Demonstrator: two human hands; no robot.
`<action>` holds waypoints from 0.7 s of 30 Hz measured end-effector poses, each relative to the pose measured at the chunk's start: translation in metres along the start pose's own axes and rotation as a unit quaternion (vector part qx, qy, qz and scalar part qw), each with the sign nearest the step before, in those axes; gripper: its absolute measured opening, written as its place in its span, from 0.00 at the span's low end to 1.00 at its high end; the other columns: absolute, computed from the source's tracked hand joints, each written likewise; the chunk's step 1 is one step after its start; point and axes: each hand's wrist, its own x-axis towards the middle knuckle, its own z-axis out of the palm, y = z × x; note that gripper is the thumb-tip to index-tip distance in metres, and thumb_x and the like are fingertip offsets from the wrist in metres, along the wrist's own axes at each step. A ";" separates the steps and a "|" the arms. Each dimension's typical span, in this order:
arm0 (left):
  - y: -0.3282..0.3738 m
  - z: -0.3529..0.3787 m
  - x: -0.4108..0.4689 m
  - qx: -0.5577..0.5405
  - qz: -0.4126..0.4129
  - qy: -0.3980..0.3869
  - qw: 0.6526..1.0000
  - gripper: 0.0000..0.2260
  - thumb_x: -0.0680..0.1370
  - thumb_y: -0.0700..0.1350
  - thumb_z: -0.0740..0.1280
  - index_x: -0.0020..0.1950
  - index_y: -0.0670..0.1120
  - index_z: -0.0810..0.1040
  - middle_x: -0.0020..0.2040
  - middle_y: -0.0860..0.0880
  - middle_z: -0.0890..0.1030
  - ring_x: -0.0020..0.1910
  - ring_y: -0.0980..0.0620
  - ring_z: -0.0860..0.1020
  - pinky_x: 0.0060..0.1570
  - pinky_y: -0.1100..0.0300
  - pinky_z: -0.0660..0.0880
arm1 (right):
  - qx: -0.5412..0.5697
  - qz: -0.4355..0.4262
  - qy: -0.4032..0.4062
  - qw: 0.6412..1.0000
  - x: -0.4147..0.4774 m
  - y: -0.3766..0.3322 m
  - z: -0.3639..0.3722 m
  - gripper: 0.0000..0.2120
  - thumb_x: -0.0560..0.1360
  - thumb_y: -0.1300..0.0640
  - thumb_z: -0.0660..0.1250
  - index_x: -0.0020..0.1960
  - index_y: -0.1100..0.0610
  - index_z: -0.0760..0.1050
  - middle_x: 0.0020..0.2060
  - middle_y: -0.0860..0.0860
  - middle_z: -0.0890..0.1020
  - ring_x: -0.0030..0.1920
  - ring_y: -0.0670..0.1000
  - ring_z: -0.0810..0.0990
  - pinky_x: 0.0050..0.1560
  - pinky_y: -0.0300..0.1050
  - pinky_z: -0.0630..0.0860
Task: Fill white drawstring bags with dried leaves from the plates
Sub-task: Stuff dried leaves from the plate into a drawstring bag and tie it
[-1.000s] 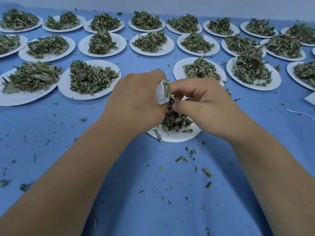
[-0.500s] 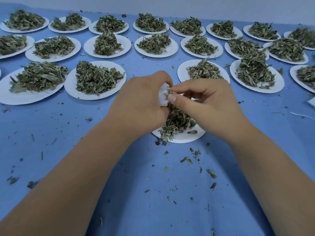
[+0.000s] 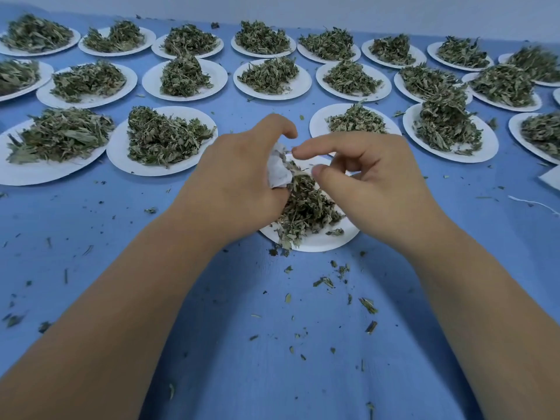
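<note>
Bag: white drawstring bag [image 3: 280, 171], soft crumpled cloth, held just above the nearest plate [image 3: 318, 243], mouth facing right.
Left hand: left hand [image 3: 242, 177] has its fingers curled round the bag.
Right hand: right hand [image 3: 372, 183] is just right of the mouth, thumb and forefinger parted, holding nothing (as far as shows).
Leaves: dried leaves [image 3: 306, 207], a flaky grey-green heap directly beneath, nearer the right hand.
Table: blue cloth [image 3: 272, 359], crumb-strewn.

Leaf pile [image 3: 306, 207] lies on nearest plate [image 3: 321, 242]; further plates [image 3: 266, 77] stand behind.
</note>
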 end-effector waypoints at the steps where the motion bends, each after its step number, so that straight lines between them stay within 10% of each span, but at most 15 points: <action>1: -0.001 -0.001 0.000 -0.004 -0.006 0.001 1.000 0.25 0.67 0.43 0.67 0.64 0.53 0.72 0.38 0.51 0.77 0.30 0.58 0.72 0.31 0.56 0.72 | -0.002 -0.005 -0.004 1.000 -0.001 0.000 -0.002 0.16 0.74 0.65 0.68 0.50 0.45 0.85 0.33 0.45 0.82 0.31 0.45 0.73 0.37 0.37 0.71; 11: 0.011 0.003 0.000 -0.011 0.056 -0.015 0.998 0.24 0.70 0.46 0.69 0.66 0.53 0.71 0.45 0.56 0.81 0.42 0.48 0.80 0.44 0.48 0.78 | 0.021 -0.013 -0.178 0.984 -0.003 0.000 0.010 0.16 0.69 0.69 0.61 0.49 0.58 0.83 0.31 0.46 0.75 0.29 0.44 0.67 0.33 0.34 0.65; 16: 0.006 0.001 0.000 -0.048 0.046 -0.009 0.998 0.35 0.68 0.43 0.68 0.73 0.59 0.63 0.50 0.58 0.79 0.41 0.57 0.78 0.40 0.54 0.76 | 0.076 -0.026 -0.084 0.993 -0.003 0.000 0.009 0.10 0.75 0.67 0.69 0.53 0.60 0.85 0.35 0.60 0.83 0.27 0.51 0.71 0.32 0.41 0.69; 21: -0.007 -0.003 -0.002 -0.049 0.004 -0.024 0.999 0.39 0.71 0.50 0.72 0.77 0.64 0.56 0.54 0.59 0.78 0.41 0.59 0.78 0.39 0.63 0.74 | 0.073 -0.044 -0.022 0.996 -0.001 0.004 0.011 0.12 0.78 0.67 0.69 0.52 0.51 0.82 0.25 0.38 0.80 0.23 0.44 0.76 0.30 0.34 0.70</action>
